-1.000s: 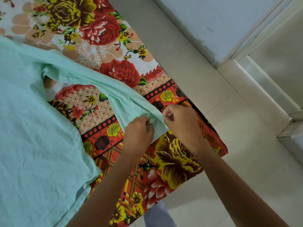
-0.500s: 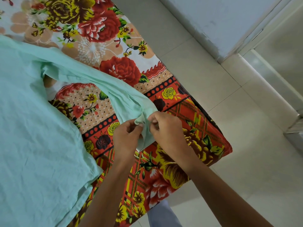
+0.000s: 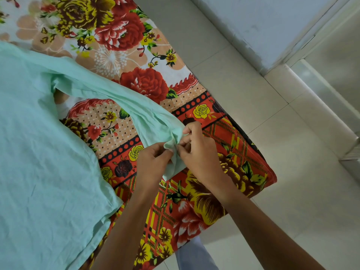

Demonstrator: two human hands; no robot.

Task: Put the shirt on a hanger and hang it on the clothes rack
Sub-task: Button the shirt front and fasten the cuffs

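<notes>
Both hands [image 3: 175, 158] regripped sleeve cuff [image 3: 171, 145], bunching it further.

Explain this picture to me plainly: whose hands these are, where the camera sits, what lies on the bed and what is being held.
No machine here: a person works with bare hands, filmed by a camera worn on their head, looking down. A mint-green cotton shirt lies spread on a bed covered by a red and yellow floral bedsheet, beside a pale tiled floor. The left hand and right hand both pinch the end of the shirt's sleeve near the bed's corner. No hanger or clothes rack is in view.
</notes>
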